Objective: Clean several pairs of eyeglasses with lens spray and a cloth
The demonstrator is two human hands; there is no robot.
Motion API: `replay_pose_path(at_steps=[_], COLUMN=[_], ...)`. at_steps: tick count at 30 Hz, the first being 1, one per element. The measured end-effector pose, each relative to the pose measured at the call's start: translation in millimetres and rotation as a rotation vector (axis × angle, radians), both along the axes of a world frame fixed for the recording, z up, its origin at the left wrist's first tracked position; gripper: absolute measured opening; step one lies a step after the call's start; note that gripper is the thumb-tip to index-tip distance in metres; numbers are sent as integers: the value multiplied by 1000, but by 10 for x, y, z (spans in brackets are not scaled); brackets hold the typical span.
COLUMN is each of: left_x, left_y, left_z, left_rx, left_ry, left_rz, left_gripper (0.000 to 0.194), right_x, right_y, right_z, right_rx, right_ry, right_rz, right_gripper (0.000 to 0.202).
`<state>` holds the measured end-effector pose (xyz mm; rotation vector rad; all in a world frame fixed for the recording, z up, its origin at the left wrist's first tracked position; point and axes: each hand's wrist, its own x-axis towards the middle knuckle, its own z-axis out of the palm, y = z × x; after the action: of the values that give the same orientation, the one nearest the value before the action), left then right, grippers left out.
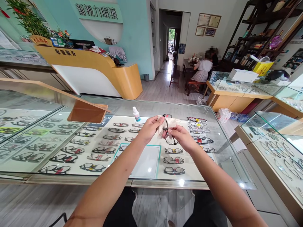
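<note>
A pair of dark-rimmed eyeglasses [170, 139] is held up in front of me, over the glass counter, turned so that one lens sits above the other. My left hand [151, 126] is closed on a cream cleaning cloth [175, 122], which is folded around part of the glasses. The fingers of my right hand [181, 136] pinch the frame near its middle, beside the cloth. Part of the upper lens is hidden by cloth and fingers. A small white spray bottle [136, 114] stands upright on the counter, beyond my left hand.
Beneath my hands, the glass display counter [151, 183] shows rows of eyeglasses and a white, teal-edged sheet [146, 162]. A slanted wooden stand [87, 111] is at left. More display cases [272, 151] run along the right. A seated person [202, 71] is far back.
</note>
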<state>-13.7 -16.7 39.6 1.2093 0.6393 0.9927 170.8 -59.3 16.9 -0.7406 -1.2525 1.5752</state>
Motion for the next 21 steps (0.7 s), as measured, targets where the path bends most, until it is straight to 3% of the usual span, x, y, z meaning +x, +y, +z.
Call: replay_pose_path(at_steps=[8, 14, 21], left_x=[-112, -14, -38], left_y=[25, -23, 31], left_z=[61, 6, -32], left_rx=[-3, 44, 31], left_ry=[-2, 46, 37], left_rz=[-161, -46, 24], left_gripper=[47, 46, 50], right_x=[79, 28, 60], right_y=[-7, 10, -9], right_z=[71, -1, 69], right_rx=[-12, -35, 9], right_ry=[39, -4, -24], right_rz=[-22, -15, -10], right_gripper=[25, 30, 26])
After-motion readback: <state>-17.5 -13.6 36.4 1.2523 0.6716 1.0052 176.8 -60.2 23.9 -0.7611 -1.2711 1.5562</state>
